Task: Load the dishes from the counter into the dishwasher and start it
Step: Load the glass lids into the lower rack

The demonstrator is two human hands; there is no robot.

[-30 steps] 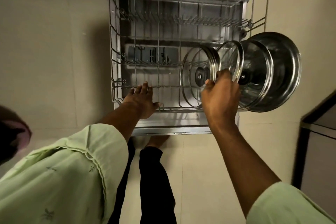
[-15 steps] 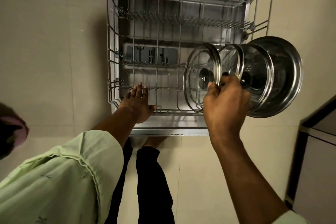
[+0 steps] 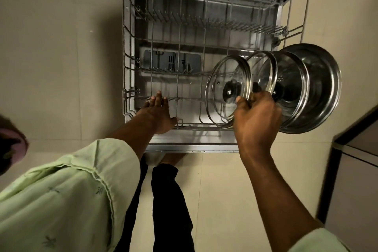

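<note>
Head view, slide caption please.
Right hand grips a glass lid in the rack beside other lids; left hand touches the rack.

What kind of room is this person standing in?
Most likely a home kitchen, seen from above: a pulled-out dishwasher rack, pot lids standing on edge at its right end, and a tiled floor.

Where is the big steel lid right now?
Head view, right side: the steel lid stands on edge at the lower rack's right end, just right of three glass lids.
</note>
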